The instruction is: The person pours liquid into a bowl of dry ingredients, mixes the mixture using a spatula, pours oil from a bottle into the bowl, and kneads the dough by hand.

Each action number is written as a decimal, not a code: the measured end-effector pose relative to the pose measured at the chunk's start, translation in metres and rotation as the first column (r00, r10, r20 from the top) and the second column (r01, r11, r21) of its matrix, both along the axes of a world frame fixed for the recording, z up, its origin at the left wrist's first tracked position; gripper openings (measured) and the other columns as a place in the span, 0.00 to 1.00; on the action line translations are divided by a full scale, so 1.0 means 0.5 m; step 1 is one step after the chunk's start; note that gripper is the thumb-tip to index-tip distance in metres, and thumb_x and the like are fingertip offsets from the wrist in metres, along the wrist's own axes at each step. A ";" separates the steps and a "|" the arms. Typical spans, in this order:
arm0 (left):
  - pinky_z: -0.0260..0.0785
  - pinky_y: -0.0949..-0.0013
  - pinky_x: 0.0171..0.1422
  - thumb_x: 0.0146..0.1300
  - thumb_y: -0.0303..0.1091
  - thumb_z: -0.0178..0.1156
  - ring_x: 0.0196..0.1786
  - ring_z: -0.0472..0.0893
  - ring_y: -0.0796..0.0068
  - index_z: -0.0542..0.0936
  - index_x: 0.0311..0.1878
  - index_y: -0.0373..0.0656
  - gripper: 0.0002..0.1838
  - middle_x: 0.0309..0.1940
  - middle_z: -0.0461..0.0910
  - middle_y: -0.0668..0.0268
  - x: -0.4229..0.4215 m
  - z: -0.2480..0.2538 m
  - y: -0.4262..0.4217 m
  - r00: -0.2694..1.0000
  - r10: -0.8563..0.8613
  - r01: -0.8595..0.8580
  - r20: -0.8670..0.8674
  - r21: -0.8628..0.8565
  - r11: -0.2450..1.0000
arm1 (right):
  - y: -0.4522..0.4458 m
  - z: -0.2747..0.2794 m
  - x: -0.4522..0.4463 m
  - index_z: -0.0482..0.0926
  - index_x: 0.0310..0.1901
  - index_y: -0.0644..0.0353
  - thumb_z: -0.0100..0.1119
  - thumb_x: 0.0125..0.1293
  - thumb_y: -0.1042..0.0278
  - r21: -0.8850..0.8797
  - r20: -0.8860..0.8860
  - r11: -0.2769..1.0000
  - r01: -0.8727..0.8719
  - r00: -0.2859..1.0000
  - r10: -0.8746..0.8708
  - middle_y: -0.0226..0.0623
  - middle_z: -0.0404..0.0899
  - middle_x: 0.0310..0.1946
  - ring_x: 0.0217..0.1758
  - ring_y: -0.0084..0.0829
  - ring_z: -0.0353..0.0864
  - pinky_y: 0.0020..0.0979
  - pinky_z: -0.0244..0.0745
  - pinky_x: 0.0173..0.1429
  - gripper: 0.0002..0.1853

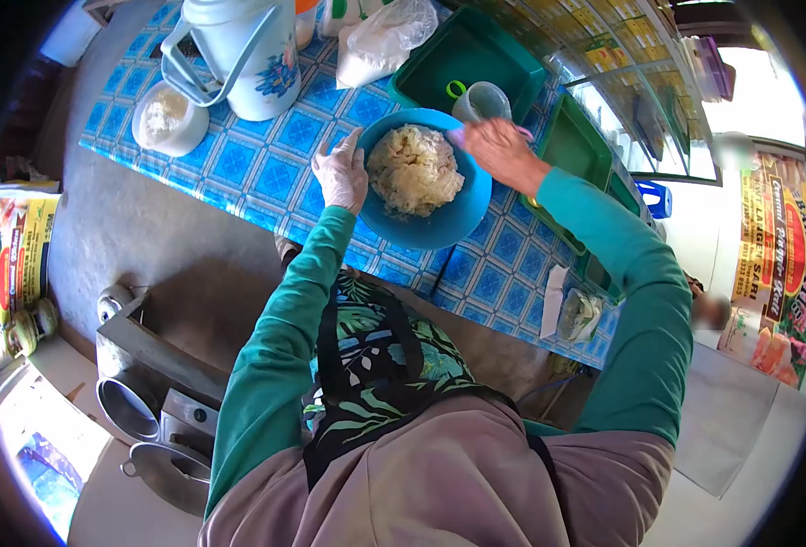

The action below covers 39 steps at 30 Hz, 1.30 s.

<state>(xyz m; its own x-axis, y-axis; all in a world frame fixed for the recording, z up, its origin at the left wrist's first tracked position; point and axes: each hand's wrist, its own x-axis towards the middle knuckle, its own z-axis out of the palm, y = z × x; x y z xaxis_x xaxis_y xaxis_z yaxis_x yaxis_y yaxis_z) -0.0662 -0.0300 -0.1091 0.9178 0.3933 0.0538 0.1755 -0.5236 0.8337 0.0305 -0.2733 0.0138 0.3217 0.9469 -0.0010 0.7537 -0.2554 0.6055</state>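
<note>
A blue bowl (421, 239) stands on the table, with a rough, pale mass of dough (414, 171) inside. My left hand (341, 175), in a thin clear glove, grips the bowl's left rim. Over the right rim, my bare right hand (505, 153) is closed around a slim purple utensil (458, 137); its kind is hidden by the fingers. Just beyond that hand sits a clear plastic cup (482, 102) beside a bright green ring (456, 88).
Blue checked cloth covers the table (271, 178). A white tub of flour (168, 118), a light-blue thermos jug (257, 64) and a bag of white powder (385, 41) stand left and behind. Green trays (439, 64) lie behind. A glass case (640, 100) rises at right.
</note>
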 end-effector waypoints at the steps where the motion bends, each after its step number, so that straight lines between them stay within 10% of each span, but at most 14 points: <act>1: 0.50 0.47 0.71 0.63 0.29 0.58 0.65 0.68 0.46 0.78 0.60 0.57 0.21 0.52 0.82 0.60 -0.007 0.006 0.005 0.999 -0.015 0.019 -0.033 0.112 0.994 | -0.027 -0.009 -0.022 0.74 0.31 0.58 0.52 0.59 0.64 -0.096 -0.152 0.994 0.060 0.986 -0.074 0.39 0.72 0.25 0.32 0.38 0.75 0.41 0.70 0.40 0.07; 2: 0.49 0.44 0.70 0.63 0.31 0.58 0.65 0.67 0.47 0.78 0.60 0.57 0.21 0.52 0.81 0.60 -0.007 0.012 0.001 0.999 0.014 -0.008 -0.050 0.132 0.991 | -0.058 -0.016 -0.049 0.75 0.32 0.59 0.52 0.59 0.63 -0.043 -0.461 0.983 0.176 0.870 -0.176 0.42 0.74 0.28 0.35 0.40 0.76 0.40 0.71 0.41 0.09; 6: 0.49 0.45 0.71 0.63 0.32 0.58 0.66 0.67 0.46 0.78 0.59 0.59 0.20 0.53 0.81 0.61 0.002 0.007 -0.010 0.996 0.055 -0.048 -0.064 0.109 0.993 | -0.079 -0.002 -0.133 0.76 0.33 0.59 0.52 0.59 0.66 -0.008 -0.582 0.930 0.368 0.755 -0.304 0.42 0.76 0.29 0.37 0.43 0.78 0.41 0.72 0.42 0.07; 8: 0.49 0.46 0.72 0.63 0.31 0.58 0.66 0.67 0.47 0.78 0.59 0.59 0.20 0.53 0.81 0.61 0.000 0.003 -0.009 0.999 0.036 -0.031 -0.039 0.108 0.994 | 0.013 0.095 -0.120 0.77 0.33 0.59 0.51 0.60 0.68 -0.352 -0.635 0.814 0.461 0.521 -0.570 0.45 0.78 0.30 0.39 0.45 0.81 0.45 0.74 0.41 0.07; 11: 0.50 0.48 0.72 0.63 0.31 0.58 0.66 0.67 0.48 0.78 0.59 0.59 0.21 0.54 0.81 0.61 -0.001 0.011 -0.005 0.999 0.027 -0.024 -0.030 0.093 0.995 | 0.070 0.167 -0.124 0.78 0.34 0.61 0.50 0.61 0.70 -0.024 -0.582 0.893 0.450 0.720 -0.378 0.48 0.80 0.30 0.37 0.46 0.83 0.49 0.74 0.37 0.07; 14: 0.50 0.48 0.72 0.63 0.31 0.58 0.66 0.67 0.48 0.78 0.59 0.59 0.21 0.53 0.81 0.61 0.001 0.013 -0.007 0.998 0.016 -0.012 -0.056 0.071 0.997 | 0.138 0.059 -0.159 0.77 0.35 0.63 0.50 0.62 0.71 -0.282 -0.527 0.816 0.505 0.629 -0.571 0.43 0.78 0.29 0.38 0.43 0.80 0.45 0.72 0.41 0.07; 17: 0.51 0.47 0.71 0.63 0.31 0.58 0.66 0.67 0.48 0.78 0.59 0.60 0.21 0.53 0.82 0.62 0.001 0.012 -0.010 0.998 0.039 -0.036 -0.040 0.077 0.996 | 0.078 -0.134 -0.191 0.75 0.37 0.61 0.51 0.64 0.67 0.323 -0.199 0.944 0.069 0.980 -0.003 0.39 0.74 0.30 0.38 0.41 0.76 0.43 0.68 0.45 0.07; 19: 0.51 0.46 0.71 0.63 0.32 0.58 0.66 0.67 0.47 0.78 0.59 0.61 0.21 0.52 0.82 0.62 -0.001 0.020 -0.007 0.996 0.037 -0.026 -0.085 0.117 0.993 | 0.064 -0.150 -0.204 0.73 0.37 0.59 0.49 0.65 0.66 0.382 -0.642 0.825 0.416 0.761 -0.087 0.37 0.72 0.30 0.37 0.41 0.73 0.43 0.65 0.46 0.07; 21: 0.50 0.45 0.71 0.63 0.32 0.58 0.67 0.66 0.47 0.78 0.59 0.62 0.21 0.53 0.81 0.62 0.001 0.017 -0.005 0.997 0.039 -0.030 -0.068 0.138 0.990 | 0.052 -0.076 -0.209 0.74 0.34 0.59 0.48 0.67 0.66 0.370 -0.637 0.839 0.399 0.766 -0.084 0.40 0.76 0.31 0.38 0.44 0.77 0.44 0.69 0.44 0.07; 23: 0.50 0.45 0.71 0.63 0.32 0.59 0.67 0.66 0.46 0.78 0.59 0.62 0.21 0.54 0.81 0.59 -0.003 0.012 -0.006 0.996 0.031 -0.020 -0.078 0.131 0.991 | 0.072 0.033 -0.187 0.76 0.35 0.62 0.50 0.63 0.67 -0.144 -0.702 0.764 0.629 0.480 -0.526 0.52 0.78 0.30 0.37 0.51 0.80 0.55 0.72 0.41 0.08; 29: 0.48 0.44 0.72 0.63 0.31 0.58 0.67 0.66 0.46 0.77 0.60 0.62 0.22 0.55 0.80 0.58 -0.001 0.010 -0.011 0.998 -0.004 0.011 -0.064 0.116 0.993 | 0.146 0.082 -0.125 0.78 0.35 0.59 0.52 0.62 0.67 -0.069 -0.633 0.572 0.817 0.407 -0.658 0.44 0.81 0.27 0.31 0.45 0.83 0.48 0.76 0.32 0.07; 33: 0.46 0.43 0.72 0.64 0.34 0.56 0.67 0.65 0.46 0.76 0.61 0.63 0.22 0.57 0.78 0.57 -0.003 0.008 -0.010 0.995 0.060 -0.047 -0.086 0.144 0.988 | 0.077 -0.088 -0.207 0.81 0.30 0.57 0.52 0.63 0.65 0.387 -0.535 0.754 0.531 0.795 -0.286 0.43 0.81 0.24 0.29 0.46 0.82 0.47 0.76 0.32 0.09; 36: 0.46 0.44 0.72 0.64 0.33 0.56 0.68 0.63 0.47 0.76 0.62 0.61 0.22 0.57 0.78 0.57 0.002 0.010 -0.009 0.994 0.038 -0.022 -0.104 0.153 0.988 | 0.083 0.065 -0.203 0.81 0.27 0.57 0.53 0.60 0.66 -0.065 -0.649 0.702 0.709 0.504 -0.569 0.44 0.81 0.24 0.30 0.45 0.83 0.46 0.75 0.31 0.09; 39: 0.46 0.44 0.73 0.64 0.33 0.56 0.69 0.63 0.46 0.76 0.62 0.61 0.22 0.57 0.78 0.57 0.004 0.010 -0.006 0.994 -0.022 0.035 -0.109 0.123 0.992 | 0.057 0.080 -0.136 0.81 0.27 0.57 0.53 0.59 0.66 0.053 -0.577 0.636 0.770 0.543 -0.610 0.44 0.81 0.24 0.30 0.44 0.83 0.45 0.75 0.30 0.09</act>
<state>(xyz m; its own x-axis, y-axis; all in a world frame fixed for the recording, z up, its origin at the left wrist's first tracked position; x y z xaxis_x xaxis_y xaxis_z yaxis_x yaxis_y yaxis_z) -0.0641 -0.0330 -0.1042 0.9316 0.3634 0.0011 0.2441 -0.6279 0.7390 -0.0376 -0.2449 0.0540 0.9036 0.4060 -0.1365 0.4151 -0.9087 0.0447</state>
